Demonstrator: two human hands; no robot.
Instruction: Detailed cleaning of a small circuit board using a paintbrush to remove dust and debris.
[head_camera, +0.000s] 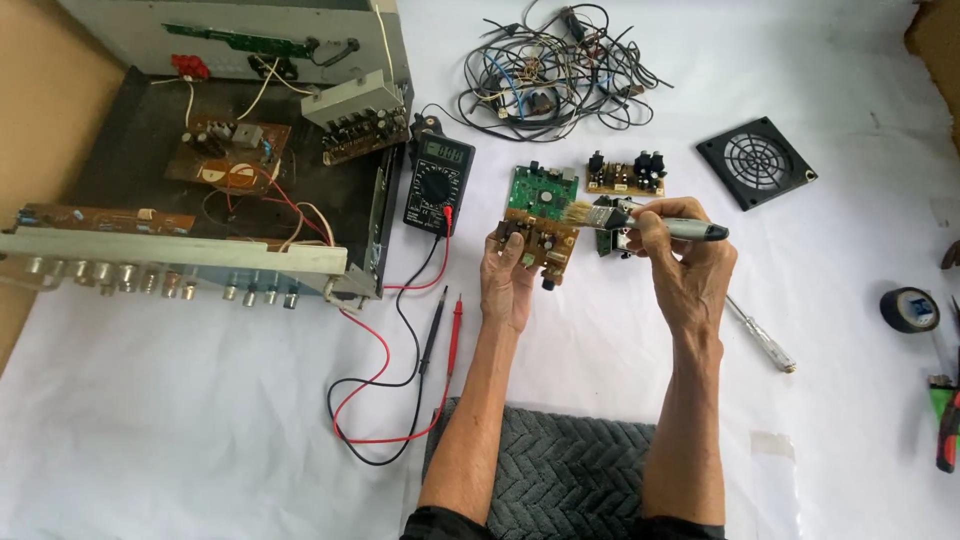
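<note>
My left hand (508, 275) holds a small brown circuit board (545, 246) up off the white cloth, fingers wrapped around its left edge. My right hand (680, 250) grips a grey-handled paintbrush (655, 224) held level, its pale bristles resting at the board's upper right corner. A green circuit board (540, 190) lies just behind the held one. Another small board (625, 174) with dark parts lies further back right, and a dark part sits partly hidden behind the brush.
An opened amplifier chassis (200, 190) fills the left. A black multimeter (438, 184) with red and black probes (445, 330) lies beside it. Tangled wires (545, 70), a black fan grille (755, 160), a screwdriver (760, 335), a tape roll (908, 309) and pliers (946, 420) surround me.
</note>
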